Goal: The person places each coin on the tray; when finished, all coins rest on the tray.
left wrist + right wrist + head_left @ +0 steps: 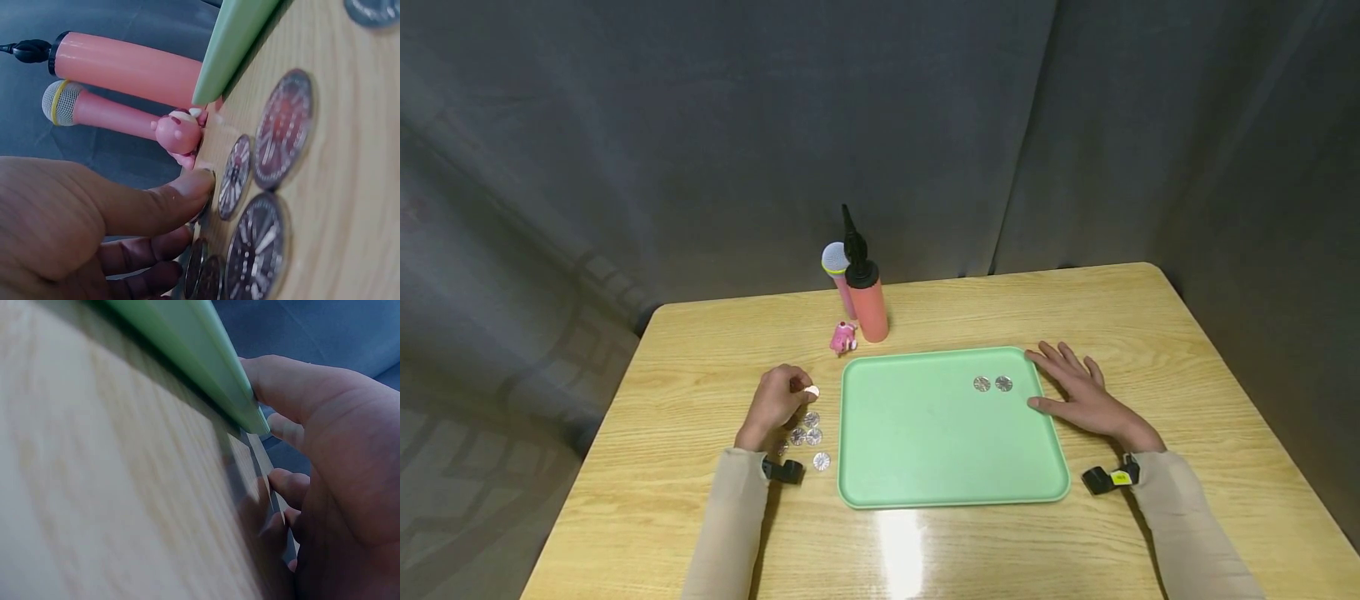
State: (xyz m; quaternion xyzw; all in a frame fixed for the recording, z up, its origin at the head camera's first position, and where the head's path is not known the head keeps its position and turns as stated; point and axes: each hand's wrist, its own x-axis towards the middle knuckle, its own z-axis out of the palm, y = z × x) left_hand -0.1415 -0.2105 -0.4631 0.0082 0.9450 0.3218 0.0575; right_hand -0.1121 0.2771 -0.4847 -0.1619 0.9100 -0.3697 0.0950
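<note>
Left hand point(775, 402) pinches one coin point(811, 390) above the loose coins point(808, 435) left of the green tray point(925, 492). Right hand point(1086, 398), fingers flat and relaxed, steadies the tray's right rim (two coins point(992, 383) already inside). Advisable: keep the pinch firm and carry low.

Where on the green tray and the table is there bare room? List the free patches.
Free: most of the flat green plastic tray, left of and below its two silver coins; bare wooden table behind the right hand. Crowded: silver coins by the left hand.
</note>
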